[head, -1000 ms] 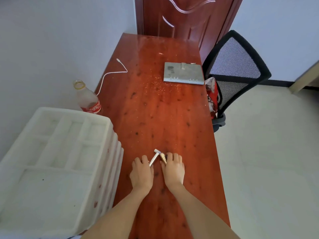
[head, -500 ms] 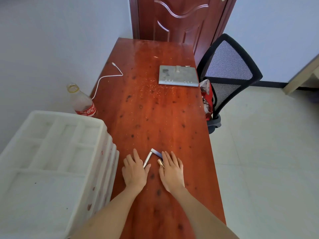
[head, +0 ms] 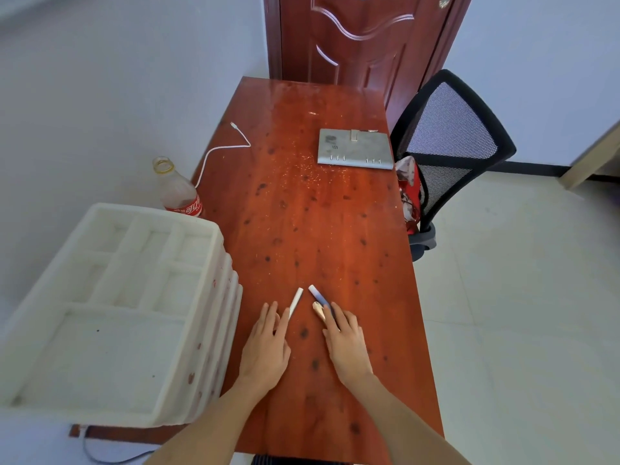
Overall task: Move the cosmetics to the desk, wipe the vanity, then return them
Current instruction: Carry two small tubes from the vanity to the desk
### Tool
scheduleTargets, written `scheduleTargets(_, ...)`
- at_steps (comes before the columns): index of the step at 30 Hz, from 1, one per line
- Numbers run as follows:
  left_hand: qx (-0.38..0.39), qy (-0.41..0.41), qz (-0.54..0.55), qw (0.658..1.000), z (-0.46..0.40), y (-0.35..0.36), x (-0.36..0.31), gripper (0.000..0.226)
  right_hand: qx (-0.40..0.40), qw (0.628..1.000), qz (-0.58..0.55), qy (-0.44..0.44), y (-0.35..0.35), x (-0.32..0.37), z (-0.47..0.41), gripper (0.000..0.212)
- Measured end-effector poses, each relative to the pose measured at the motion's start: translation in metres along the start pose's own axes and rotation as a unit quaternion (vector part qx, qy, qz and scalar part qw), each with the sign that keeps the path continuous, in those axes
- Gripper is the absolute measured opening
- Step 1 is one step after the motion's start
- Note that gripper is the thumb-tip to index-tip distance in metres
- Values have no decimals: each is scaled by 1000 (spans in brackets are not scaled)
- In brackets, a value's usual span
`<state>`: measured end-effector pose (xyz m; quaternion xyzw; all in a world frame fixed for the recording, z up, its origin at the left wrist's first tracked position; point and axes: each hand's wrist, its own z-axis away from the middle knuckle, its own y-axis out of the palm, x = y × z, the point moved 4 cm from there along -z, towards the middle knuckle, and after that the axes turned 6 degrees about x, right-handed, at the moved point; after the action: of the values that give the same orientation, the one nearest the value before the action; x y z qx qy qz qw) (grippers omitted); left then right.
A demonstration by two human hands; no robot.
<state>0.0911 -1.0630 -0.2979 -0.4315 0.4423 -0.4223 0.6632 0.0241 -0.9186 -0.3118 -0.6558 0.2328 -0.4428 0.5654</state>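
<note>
Red-brown wood fills the middle of the view: the desk, glossy and speckled with dark knots, and both hands are down on its near end. The left hand lies flat, fingers straight and close together, fingertips touching the near end of a slim white stick. The right hand is flat too, fingers straight, tips resting on a second stick that runs white at the far tip into blue. Right beside that one, half under the fingers, sits a small pale gold piece; whether it is a cap or a separate tube I cannot tell.

The two sticks lie on the desk angled towards each other, far tips close but apart, like an open V. They look light, smooth and round, so they could well roll.

This looks like the setting-down part of the job, cosmetics brought over to the desk. To do it well: press lightly until each stick lies still, then lift the fingers straight up, no sideways drag. Keep them well in from the right edge, and grouped, so they are easy to gather again for the return trip.
</note>
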Motion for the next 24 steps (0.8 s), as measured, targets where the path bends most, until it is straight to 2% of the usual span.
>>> scheduleTargets(2, 6, 12, 8, 1000, 4, 2, -1, 59, 9, 1000, -3, 22, 5, 13, -2, 40)
scheduleTargets(5, -3, 29, 21, 999, 5, 4, -2, 60, 22, 999, -14, 37, 9, 36, -4, 49)
scheduleTargets(10, 23, 41, 36, 998, -1, 3, -2, 55, 12, 1000, -3, -27, 7, 44, 6, 51)
scheduleTargets(13, 24, 67, 24, 997, -3, 0, -4, 58, 51, 997, 27, -53, 2, 28, 17, 48)
scheduleTargets(16, 33, 111, 9, 993, 0, 3, -4, 67, 78, 991, 69, -81, 1, 15, 26, 49)
scheduleTargets(20, 46, 145, -26, 988, 5, 5, -5, 92, 106, 981, 109, -119, 0, 12, 30, 63)
scheduleTargets(24, 75, 154, -47, 984, 5, 6, -4, 99, 135, 969, 144, -150, 0, 8, 32, 65)
